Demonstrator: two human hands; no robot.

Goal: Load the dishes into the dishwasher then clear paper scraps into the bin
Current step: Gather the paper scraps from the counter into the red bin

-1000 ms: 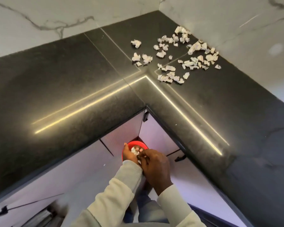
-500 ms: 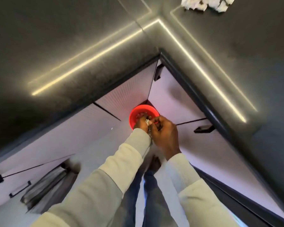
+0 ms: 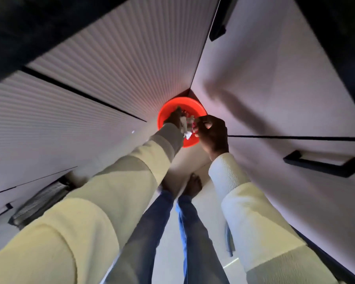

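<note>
Our left hand (image 3: 173,118) over red bin (image 3: 166,113), grip unclear to us; our right hand (image 3: 213,133) curled, pinching paper scraps (image 3: 185,124) between hands

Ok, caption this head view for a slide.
Left hand and right hand hold paper scraps over the red bin.

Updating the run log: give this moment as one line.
step: binning paper scraps | left hand: over red bin, scraps at palm | right hand: pinches scraps
</note>
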